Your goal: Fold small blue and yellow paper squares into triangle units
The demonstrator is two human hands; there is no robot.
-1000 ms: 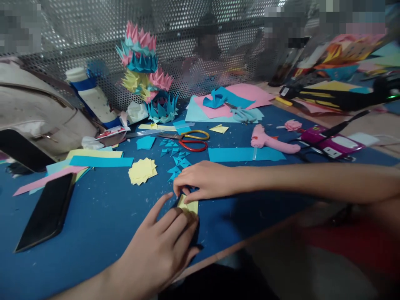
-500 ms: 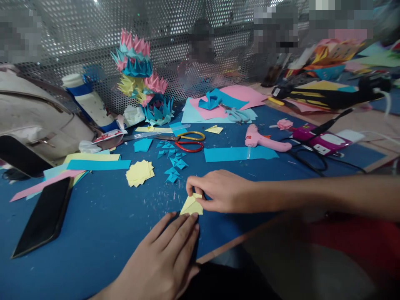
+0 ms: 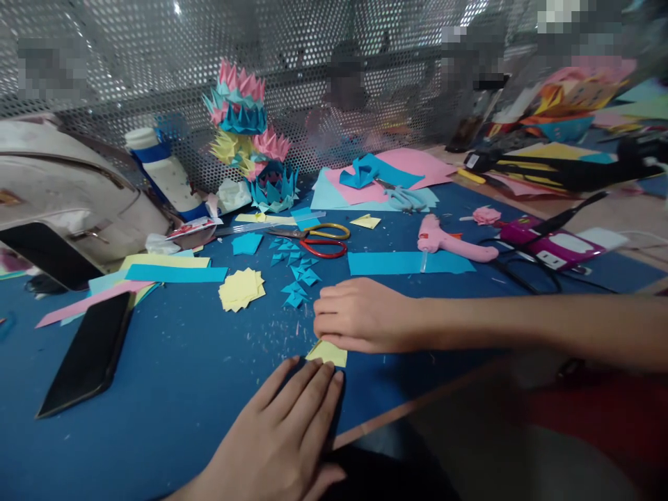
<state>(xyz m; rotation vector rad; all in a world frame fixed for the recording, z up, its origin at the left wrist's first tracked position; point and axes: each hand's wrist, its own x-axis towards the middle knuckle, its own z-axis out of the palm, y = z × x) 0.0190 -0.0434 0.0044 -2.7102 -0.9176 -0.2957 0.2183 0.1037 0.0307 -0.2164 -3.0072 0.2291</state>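
A small folded piece of yellow paper (image 3: 332,353) lies flat on the blue tabletop in front of me, its upper part covered by fingers. My left hand (image 3: 284,421) is stretched out, fingertips resting on the paper's lower edge. From the right, my right hand (image 3: 368,314) bears on the upper edge with its fingers curled closed over it. Just beyond, small folded blue paper pieces (image 3: 296,293) are scattered. To their left sits a stack of yellow pointed paper pieces (image 3: 241,289).
Red-and-yellow-handled scissors (image 3: 324,240) lie beyond the blue pieces. A pink glue gun (image 3: 454,245) rests by a blue paper strip (image 3: 383,263). A phone (image 3: 88,355) and paper strips (image 3: 175,273) are at left. Folded-paper flowers (image 3: 243,115) stand before a perforated metal screen (image 3: 172,90).
My right hand's fingers went from a raised pinch at the paper to curled down over its upper edge. The left hand stays on the lower edge. The whole view shifted slightly.
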